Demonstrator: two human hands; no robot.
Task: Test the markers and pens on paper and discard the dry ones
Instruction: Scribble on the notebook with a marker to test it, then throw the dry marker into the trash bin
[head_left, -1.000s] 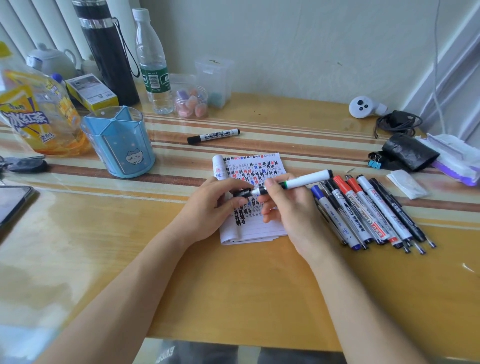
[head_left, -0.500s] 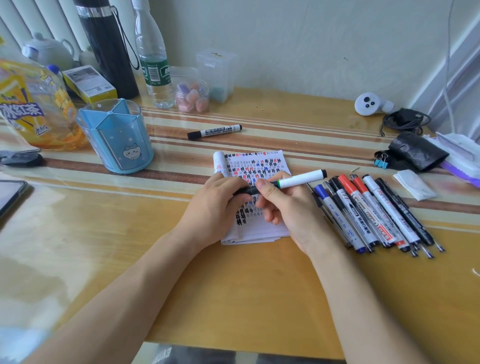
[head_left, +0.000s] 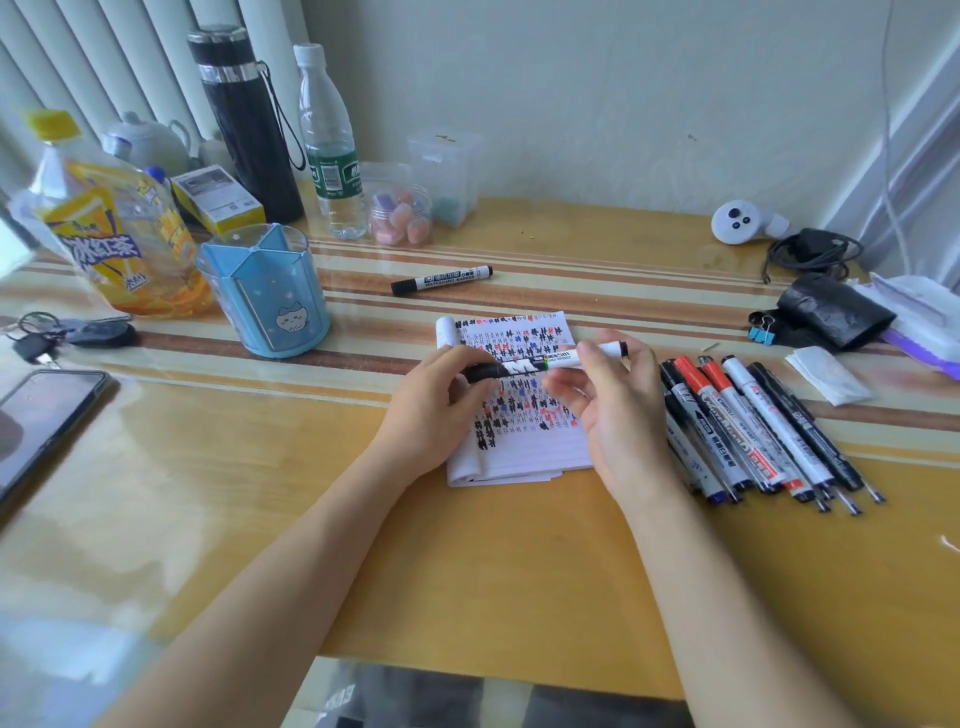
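Observation:
I hold a white whiteboard marker level above the paper pad, which is covered with black, red and blue test marks. My left hand grips its black capped end. My right hand holds the white barrel near the other end, with its lower fingers loose. A row of several markers and pens lies on the table right of my right hand. One black-capped marker lies alone beyond the pad.
A blue pen holder stands left of the pad, with an iced tea bottle, black flask and water bottle behind. Keys and a phone lie at the left. A black pouch and tissue lie at the right.
The marker has gone from tilted with its tip near the paper to level above it. My right hand slid along the barrel and its lower fingers loosened. The camera view shifted slightly.

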